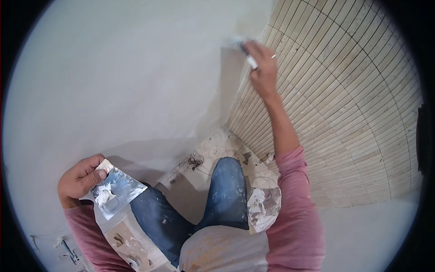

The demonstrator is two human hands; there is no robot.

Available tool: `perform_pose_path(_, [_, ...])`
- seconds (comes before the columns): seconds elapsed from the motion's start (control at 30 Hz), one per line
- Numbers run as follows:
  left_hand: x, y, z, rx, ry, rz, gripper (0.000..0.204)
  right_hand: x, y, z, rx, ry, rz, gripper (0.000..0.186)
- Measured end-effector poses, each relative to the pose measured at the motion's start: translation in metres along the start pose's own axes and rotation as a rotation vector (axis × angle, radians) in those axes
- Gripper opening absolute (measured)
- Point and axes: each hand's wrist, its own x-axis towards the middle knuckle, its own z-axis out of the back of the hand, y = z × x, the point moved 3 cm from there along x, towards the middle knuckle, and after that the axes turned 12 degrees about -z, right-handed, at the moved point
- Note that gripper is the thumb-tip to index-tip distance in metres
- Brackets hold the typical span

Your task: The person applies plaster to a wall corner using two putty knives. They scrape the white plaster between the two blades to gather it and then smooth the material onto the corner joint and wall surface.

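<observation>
My left hand [83, 177] is closed round the top edge of a wide metal putty knife [121, 189], its thumb lying over the near face. A lump of white filler [104, 195] sits on that blade. Up at the corner beside the tiles, my right hand [263, 63] grips a small tool with a dark and white handle [250, 60]. Its tip meets the pale wall [136, 68] and is blurred, so its exact kind is hard to make out. The tiled wall [326, 99] of narrow cream strips with dark joints stands right of that hand.
Beneath my knees lies a speckled, filler-stained floor [215, 145] with dark debris [195, 161] on it. A stained pale box or ledge [129, 242] is beside my left leg. Pipe fittings [68, 251] show at the lower left, and a dark object [421, 138] stands at the right rim.
</observation>
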Motion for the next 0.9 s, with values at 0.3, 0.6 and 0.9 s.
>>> perform_pose_path(0.3, [0.000,-0.001,0.000,-0.001,0.007,0.005,0.025,0.087,-0.027,0.008,0.002,-0.101,0.029,0.047])
perform_pose_path(0.6, [0.003,-0.007,-0.001,0.032,0.046,0.013,0.025,-0.077,-0.008,-0.079,0.070,-0.045,-0.214,0.071])
perform_pose_path(0.9, [0.022,0.043,-0.020,-0.101,-0.214,-0.169,0.023,-0.209,0.053,-0.098,0.217,0.192,-0.462,0.055])
